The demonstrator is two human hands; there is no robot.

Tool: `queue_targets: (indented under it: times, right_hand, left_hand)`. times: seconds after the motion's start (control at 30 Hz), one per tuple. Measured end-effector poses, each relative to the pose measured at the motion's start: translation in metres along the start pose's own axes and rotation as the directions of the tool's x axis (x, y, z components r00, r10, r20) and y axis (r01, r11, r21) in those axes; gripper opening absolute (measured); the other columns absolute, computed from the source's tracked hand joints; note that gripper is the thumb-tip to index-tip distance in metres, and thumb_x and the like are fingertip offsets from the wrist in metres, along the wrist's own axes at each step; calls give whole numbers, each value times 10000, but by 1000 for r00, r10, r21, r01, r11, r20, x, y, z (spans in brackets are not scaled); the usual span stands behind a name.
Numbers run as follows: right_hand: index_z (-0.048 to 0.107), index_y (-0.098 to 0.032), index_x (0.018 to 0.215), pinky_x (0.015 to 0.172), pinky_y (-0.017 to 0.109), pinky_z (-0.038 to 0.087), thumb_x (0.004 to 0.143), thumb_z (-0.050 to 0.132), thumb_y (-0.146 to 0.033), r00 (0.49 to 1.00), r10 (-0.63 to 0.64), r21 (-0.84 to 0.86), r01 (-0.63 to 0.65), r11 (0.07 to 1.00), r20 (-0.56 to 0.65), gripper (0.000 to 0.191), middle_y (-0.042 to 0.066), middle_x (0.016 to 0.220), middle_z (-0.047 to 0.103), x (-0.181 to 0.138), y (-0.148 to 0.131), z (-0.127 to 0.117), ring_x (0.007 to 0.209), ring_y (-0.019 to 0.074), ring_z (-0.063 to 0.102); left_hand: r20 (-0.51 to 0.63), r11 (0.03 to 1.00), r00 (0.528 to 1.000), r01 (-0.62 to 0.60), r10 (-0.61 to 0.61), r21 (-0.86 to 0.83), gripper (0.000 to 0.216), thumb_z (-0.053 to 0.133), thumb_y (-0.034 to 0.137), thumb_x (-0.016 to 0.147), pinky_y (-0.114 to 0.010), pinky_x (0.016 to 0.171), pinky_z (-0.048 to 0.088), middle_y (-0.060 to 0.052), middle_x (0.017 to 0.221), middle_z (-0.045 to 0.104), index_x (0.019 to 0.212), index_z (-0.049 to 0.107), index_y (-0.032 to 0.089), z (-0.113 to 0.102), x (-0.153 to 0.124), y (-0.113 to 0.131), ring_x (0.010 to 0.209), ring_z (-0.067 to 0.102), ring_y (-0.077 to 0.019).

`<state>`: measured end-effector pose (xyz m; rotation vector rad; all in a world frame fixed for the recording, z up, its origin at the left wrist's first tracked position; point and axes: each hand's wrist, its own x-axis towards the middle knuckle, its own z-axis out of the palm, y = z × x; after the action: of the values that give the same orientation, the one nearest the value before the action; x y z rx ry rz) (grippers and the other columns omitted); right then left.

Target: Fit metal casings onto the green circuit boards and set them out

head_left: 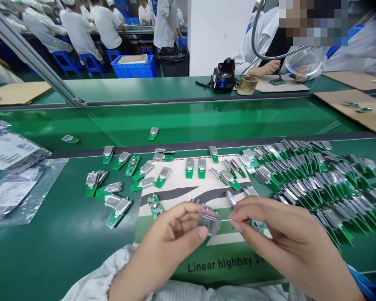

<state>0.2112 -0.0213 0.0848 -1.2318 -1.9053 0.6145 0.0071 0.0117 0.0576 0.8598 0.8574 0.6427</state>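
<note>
My left hand (167, 238) pinches a small silvery pouch battery (209, 219) between thumb and fingers, just above a printed card (175, 186) on the green bench. My right hand (278, 238) is closed in a pinch at the battery's right edge, touching a thin wire or tab there. A small green circuit board (257, 225) shows partly under my right fingers. Another bare green board (154, 205) lies on the card to the left.
A dense heap of battery-and-board units (316, 175) fills the bench on the right, and loose units (115, 196) lie scattered on the left. Plastic bags (15, 167) sit far left. A conveyor belt (191, 121) runs behind; a person (269, 62) works opposite beside a tape roll (247, 85).
</note>
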Motion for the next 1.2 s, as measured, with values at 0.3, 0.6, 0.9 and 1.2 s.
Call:
queue_targets:
  times: [0.3,0.6,0.9,1.2]
  right_hand:
    - [554,-181,986,788,266,526,827,537,37,970,-165,-38,160,986,-181,270,22,872,642,-12,-10,13,864,140,605]
    - [515,-191,1227,767,328,579,777,587,26,962,-267,-118,273,955,63,504,63,1014,656,-16,8,4,918,200,633]
    - [606,-164,985,721,256,574,862,558,-30,967,-255,-190,253,949,12,188,42,922,692,-8,-2,8,844,150,660]
    - [585,-208,1103,760,293,586,850,547,-27,963,-236,-152,255,955,133,313,57,1036,678,-9,4,2,916,186,652]
  left_hand:
    - [74,997,996,-55,59,-54,158,739,160,770,-168,701,482,17,811,696,868,627,212,15,-10,-3,792,639,-100]
    - [50,995,994,-101,100,8,182,709,85,760,-182,727,526,24,808,693,855,626,217,18,-10,1,781,657,-102]
    - [39,984,988,-152,149,91,183,698,99,764,-197,722,532,18,797,659,864,604,220,18,-8,1,754,643,-112]
    - [19,957,982,-186,187,223,153,711,136,761,-244,724,564,-5,834,645,854,624,221,16,-10,0,761,634,-146]
